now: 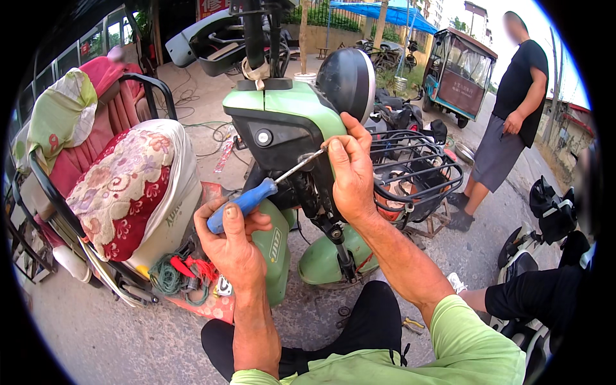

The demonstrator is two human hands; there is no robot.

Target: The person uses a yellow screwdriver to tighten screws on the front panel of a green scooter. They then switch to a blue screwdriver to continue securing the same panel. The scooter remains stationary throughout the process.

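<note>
Setting: outdoors on a grey concrete yard (115,333) with a road at the right, where we see a small enclosed three-wheeler (461,76) under a blue canopy.
Scooter: we face the front of a green electric scooter (289,106); its body is pale green with a black inner panel, a round lock on that panel, and a black front fork running down to a green mudguard.
Screwdriver: blue handle (240,204), bright steel shaft slanting up to the right, tip at the black panel just below the green cowl.
Left hand: our left hand (232,240) is closed around the blue handle.
Right hand: our right hand (350,168) pinches the shaft near its tip, fingers narrow, resting against the scooter's panel.
Left of scooter: a seat with a floral red-and-cream cushion (122,186) in a black tube frame; coiled green and red wires (179,273) lie on the ground below it.
Right of scooter: a black wire basket (417,160) just beside our right forearm.
Bystander: a person in a black shirt and grey shorts (513,109) stands well apart at the road's edge.
</note>
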